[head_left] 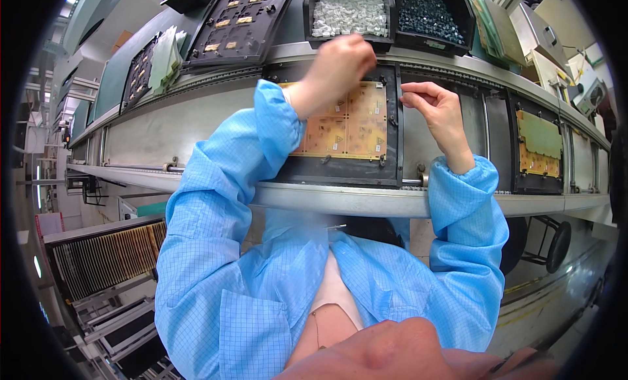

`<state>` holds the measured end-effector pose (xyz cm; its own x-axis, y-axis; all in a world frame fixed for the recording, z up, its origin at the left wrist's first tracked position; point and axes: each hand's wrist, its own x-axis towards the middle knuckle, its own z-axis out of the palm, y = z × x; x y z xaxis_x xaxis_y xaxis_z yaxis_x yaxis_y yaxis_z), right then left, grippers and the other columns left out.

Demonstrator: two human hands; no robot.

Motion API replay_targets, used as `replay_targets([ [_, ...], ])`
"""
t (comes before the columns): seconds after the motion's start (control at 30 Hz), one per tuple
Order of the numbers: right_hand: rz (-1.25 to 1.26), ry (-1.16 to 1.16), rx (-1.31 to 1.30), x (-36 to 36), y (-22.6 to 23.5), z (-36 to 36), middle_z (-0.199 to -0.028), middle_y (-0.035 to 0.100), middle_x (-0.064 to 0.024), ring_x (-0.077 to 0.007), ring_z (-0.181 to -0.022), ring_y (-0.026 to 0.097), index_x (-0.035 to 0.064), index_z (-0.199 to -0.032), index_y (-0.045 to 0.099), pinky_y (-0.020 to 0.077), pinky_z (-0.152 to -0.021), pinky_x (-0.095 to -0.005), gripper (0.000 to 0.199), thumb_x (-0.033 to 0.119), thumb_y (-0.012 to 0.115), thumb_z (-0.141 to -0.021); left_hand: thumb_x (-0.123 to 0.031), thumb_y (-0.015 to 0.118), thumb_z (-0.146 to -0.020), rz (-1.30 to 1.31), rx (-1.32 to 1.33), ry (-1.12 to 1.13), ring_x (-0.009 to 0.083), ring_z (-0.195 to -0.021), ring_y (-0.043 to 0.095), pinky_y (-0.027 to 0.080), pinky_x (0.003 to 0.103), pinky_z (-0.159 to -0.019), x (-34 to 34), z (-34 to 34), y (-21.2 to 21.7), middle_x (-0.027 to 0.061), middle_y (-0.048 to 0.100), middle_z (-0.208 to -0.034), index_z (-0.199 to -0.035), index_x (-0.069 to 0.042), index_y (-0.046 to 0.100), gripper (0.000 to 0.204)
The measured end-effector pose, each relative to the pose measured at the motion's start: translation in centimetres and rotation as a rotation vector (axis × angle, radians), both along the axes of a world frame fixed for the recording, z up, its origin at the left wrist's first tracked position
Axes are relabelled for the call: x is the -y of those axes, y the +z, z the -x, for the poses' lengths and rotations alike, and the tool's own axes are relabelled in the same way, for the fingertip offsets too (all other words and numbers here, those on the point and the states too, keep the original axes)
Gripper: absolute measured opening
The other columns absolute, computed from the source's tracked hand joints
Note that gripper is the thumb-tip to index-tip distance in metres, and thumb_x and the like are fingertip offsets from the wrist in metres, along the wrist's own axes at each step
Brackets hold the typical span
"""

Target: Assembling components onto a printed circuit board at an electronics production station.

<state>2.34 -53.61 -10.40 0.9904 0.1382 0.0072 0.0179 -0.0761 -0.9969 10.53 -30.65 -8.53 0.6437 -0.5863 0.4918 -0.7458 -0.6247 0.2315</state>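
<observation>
The left hand [340, 69], blurred, palm down, is over the far edge of a yellow board panel [360, 121], knuckles at the near edge of the bin [384, 44] of white parts [350, 12]; I cannot tell its grip. The panel lies inside the black carrier [347, 173]. The right hand [442, 115] hovers beside the carrier's right edge, wrist bent inward, thumb and 1 finger narrowly spaced. Handling parts appears in hand; moving on calls for clearing the bin's edge.

A long, metal-railed conveyor [314, 198] carries flat black frames [340, 172].
</observation>
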Motion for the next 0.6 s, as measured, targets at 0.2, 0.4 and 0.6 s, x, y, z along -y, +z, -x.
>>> replay_targets([
  [0.2, -0.125, -0.026, -0.118, 0.3, 0.0, -0.2, -0.106, 0.072, -0.0111, -0.0161, -0.095, 0.069, -0.0035, -0.114, 0.069, 0.0557, -0.088, -0.0285, 0.024, 0.005, 0.069, -0.091, -0.020, 0.067, -0.085, -0.193, 0.144, 0.112, 0.0310, -0.092, 0.063, 0.052, 0.043, -0.080, -0.7, -6.8, 2.5, 0.0088, 0.067, -0.090, -0.082, -0.008, 0.069, 0.012],
  [0.4, -0.479, 0.020, -0.304, 0.1, 0.2, 0.3, -0.110, 0.071, -0.0131, -0.0183, -0.097, 0.069, -0.0042, -0.118, 0.067, 0.0559, -0.092, -0.0310, 0.029, 0.003, 0.070, -0.090, -0.028, 0.069, -0.086, -0.298, -0.055, 0.064, 0.0314, -0.097, 0.063, 0.050, 0.043, -0.084, -1.0, -6.8, 3.3, 0.0105, 0.070, -0.090, -0.085, -0.008, 0.070, 0.020],
  [0.6, -0.340, 0.032, -0.278, -0.3, 0.9, 0.3, -0.107, 0.071, -0.0110, -0.0167, -0.095, 0.068, -0.0038, -0.116, 0.068, 0.0555, -0.090, -0.0303, 0.027, 0.003, 0.071, -0.090, -0.028, 0.074, -0.082, -0.092, -0.081, -0.096, 0.0331, -0.084, 0.067, 0.052, 0.043, -0.078, -2.8, -5.6, 4.3, 0.0120, 0.069, -0.083, -0.081, -0.006, 0.068, 0.024],
])
